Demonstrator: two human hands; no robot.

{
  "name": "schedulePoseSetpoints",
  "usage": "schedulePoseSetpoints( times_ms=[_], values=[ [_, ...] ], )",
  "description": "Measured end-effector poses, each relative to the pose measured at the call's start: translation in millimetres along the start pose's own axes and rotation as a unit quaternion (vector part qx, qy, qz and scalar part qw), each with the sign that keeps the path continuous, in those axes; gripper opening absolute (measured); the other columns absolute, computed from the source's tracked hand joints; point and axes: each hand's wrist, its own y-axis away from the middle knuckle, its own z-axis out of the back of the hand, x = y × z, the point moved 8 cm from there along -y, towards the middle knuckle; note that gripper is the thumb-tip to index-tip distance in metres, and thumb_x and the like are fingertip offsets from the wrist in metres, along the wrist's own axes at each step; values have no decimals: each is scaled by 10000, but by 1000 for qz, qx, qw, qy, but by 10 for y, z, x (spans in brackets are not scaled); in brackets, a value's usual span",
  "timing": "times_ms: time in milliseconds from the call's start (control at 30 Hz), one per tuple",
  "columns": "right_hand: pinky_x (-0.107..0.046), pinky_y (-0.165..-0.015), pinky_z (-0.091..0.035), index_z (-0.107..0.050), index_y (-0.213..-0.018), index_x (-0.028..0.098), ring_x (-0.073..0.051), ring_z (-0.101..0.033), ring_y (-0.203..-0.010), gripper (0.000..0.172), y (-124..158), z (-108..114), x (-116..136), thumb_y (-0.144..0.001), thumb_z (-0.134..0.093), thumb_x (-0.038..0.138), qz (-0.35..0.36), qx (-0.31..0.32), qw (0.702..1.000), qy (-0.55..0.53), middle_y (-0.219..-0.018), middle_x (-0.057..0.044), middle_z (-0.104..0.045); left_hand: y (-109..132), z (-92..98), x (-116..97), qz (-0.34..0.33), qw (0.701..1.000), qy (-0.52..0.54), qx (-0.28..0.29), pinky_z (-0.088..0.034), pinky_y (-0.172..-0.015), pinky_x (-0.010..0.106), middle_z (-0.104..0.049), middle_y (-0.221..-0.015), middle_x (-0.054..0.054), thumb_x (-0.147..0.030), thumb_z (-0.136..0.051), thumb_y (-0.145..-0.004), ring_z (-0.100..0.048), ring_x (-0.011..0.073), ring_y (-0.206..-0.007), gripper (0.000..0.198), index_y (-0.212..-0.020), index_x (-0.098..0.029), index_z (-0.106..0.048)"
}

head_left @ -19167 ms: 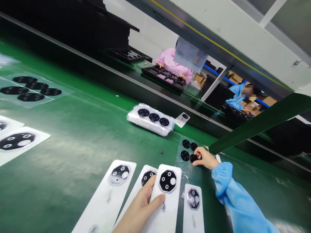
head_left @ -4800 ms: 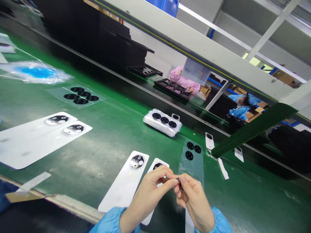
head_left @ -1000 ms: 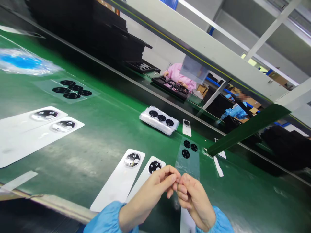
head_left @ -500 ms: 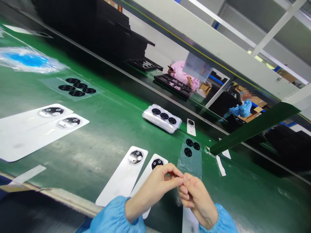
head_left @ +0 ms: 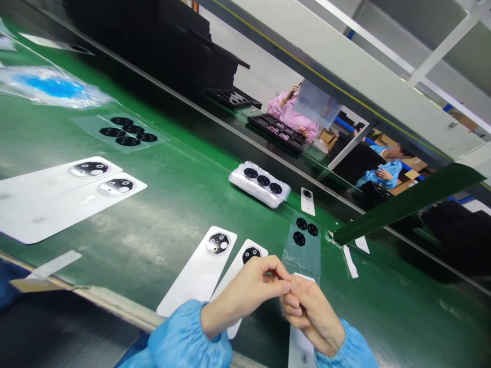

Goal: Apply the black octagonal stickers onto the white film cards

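My left hand and my right hand meet fingertip to fingertip over the green bench. Both are closed in a pinch; whatever lies between the fingers is too small or hidden to make out. Below my left hand lies a white phone back cover with a black round camera piece, partly covered by the wrist. Another white phone back cover rests to its left. Under my right hand is a further white cover, mostly hidden. Just beyond, a clear film sheet carries three black discs.
Two larger-looking white covers lie at left. Behind them are a film with several black discs and a plastic bag with blue contents. A wrapped stack sits mid-bench. A green post slants at right. Co-workers work beyond.
My hands stay pinched together in nearly the same place. The view has shifted slightly. In the background, the co-worker in pink has raised one hand.
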Motion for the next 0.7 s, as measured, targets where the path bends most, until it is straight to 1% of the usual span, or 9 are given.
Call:
schedulePoseSetpoints(
  times_ms=[267,433,567,633,700],
  values=[
    [-120,-349,-92,-495,-733,153,-15,-201,-444,394,-21,0,-43,-702,-781,422,-11,12,1000,-7,-533,85,-342,-5,10,37,-2,1000,-5,4,-396,-614,255,-570,-675,-15,-245,-659,-659,-526,130,-633,107,-679,-152,-609],
    [-116,-344,-96,-515,-749,143,-17,-190,-446,370,-28,3,-48,-714,-777,403,-11,13,1000,-14,-533,82,-352,-1,19,41,-1,1000,-9,2,-389,-613,255,-572,-658,-15,-227,-656,-661,-521,130,-632,90,-687,-148,-621],
    [-113,-343,-97,-537,-759,138,-18,-186,-448,358,-26,-7,-22,-717,-775,403,-5,15,1000,-19,-534,80,-352,9,14,20,0,1000,1,16,-417,-658,262,-610,-699,1,-236,-659,-677,-562,147,-695,103,-722,-144,-647],
    [-112,-345,-102,-542,-745,136,-20,-188,-452,345,-22,3,0,-723,-773,392,4,11,1000,-23,-536,76,-358,12,20,15,-1,1000,6,24,-424,-651,260,-638,-743,15,-248,-648,-696,-566,146,-703,131,-772,-143,-669],
    [-112,-345,-109,-539,-718,135,-20,-197,-455,329,-19,28,20,-721,-778,361,15,2,999,-28,-546,69,-373,13,55,10,-10,1000,17,15,-419,-612,255,-650,-757,13,-258,-618,-732,-547,130,-655,201,-895,-150,-663]
  ],
)
